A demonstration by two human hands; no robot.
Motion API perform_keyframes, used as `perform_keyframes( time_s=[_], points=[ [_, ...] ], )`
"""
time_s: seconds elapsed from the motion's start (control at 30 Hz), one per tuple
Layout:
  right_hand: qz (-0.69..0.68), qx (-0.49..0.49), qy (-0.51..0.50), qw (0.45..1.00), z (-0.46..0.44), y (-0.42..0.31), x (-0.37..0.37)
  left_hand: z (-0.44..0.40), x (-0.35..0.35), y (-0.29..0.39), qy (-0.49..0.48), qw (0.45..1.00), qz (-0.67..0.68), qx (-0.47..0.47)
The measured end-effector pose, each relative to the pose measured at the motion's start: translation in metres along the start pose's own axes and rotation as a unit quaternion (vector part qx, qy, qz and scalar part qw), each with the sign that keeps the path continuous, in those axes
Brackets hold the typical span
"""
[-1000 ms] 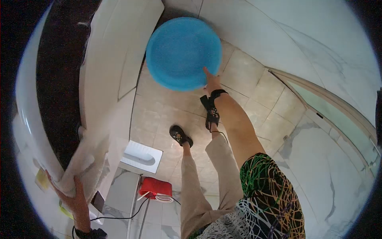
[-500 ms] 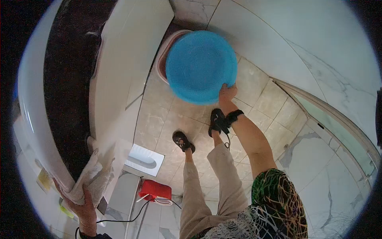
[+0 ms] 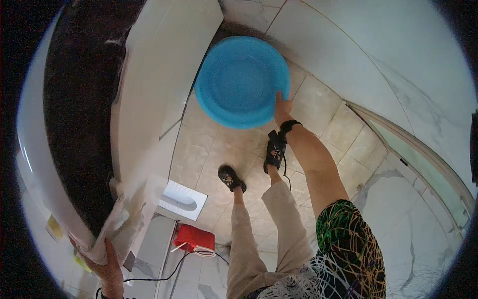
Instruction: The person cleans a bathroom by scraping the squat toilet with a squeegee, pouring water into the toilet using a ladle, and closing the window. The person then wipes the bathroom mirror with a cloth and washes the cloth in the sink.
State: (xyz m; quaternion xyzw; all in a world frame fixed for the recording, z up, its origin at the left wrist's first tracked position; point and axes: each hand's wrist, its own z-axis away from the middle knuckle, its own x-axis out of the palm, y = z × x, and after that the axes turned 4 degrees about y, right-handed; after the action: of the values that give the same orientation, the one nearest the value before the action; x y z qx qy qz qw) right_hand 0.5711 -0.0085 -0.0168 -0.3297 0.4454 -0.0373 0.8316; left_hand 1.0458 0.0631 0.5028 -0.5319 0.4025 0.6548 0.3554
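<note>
My right hand (image 3: 283,107) grips the lower right rim of a round blue basin (image 3: 243,82), thumb over the edge. The basin sits close to the white cabinet front and the wall corner, its open side facing up. At the lower left, my left hand (image 3: 105,264) holds a whitish cloth (image 3: 122,224) against the end of the white edge beside the dark countertop (image 3: 79,99). Its fingers are partly hidden by the cloth.
A white squat toilet (image 3: 182,200) is set in the tiled floor (image 3: 214,144). Near it are a red container (image 3: 195,237) and a black cable (image 3: 174,271). My feet in black shoes (image 3: 229,176) stand below the basin. A glass-panelled frame (image 3: 413,149) runs along the right.
The blue basin shifted right, uncovering part of a pink basin, then moved back left over it. My right hand stayed on its rim. My left hand remains on the cloth.
</note>
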Motion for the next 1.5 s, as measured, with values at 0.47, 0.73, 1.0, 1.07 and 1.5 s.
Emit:
perform_keyframes(
  time_s=[0.47, 0.73, 1.0, 1.07, 1.5],
  points=[
    [-0.345, 0.008, -0.231, 0.91, 0.033, -0.148, 0.103, 0.007, -0.001, -0.06, 0.024, 0.996, 0.077, 0.025],
    [0.108, -0.17, -0.269, 0.942, 0.073, -0.073, 0.06, 0.001, 0.006, -0.014, -0.005, 0.988, 0.024, 0.15],
    [0.157, -0.143, -0.469, 0.857, 0.202, 0.04, -0.117, 0.01, 0.026, 0.033, -0.019, 0.991, 0.089, 0.101],
    [0.126, -0.239, -0.456, 0.848, 0.224, 0.028, -0.158, -0.007, 0.031, 0.034, 0.016, 0.981, 0.112, 0.16],
    [-0.199, -0.04, -0.601, 0.773, 0.299, -0.224, -0.41, 0.037, -0.007, 0.086, 0.077, 0.897, 0.431, 0.057]
  ],
)
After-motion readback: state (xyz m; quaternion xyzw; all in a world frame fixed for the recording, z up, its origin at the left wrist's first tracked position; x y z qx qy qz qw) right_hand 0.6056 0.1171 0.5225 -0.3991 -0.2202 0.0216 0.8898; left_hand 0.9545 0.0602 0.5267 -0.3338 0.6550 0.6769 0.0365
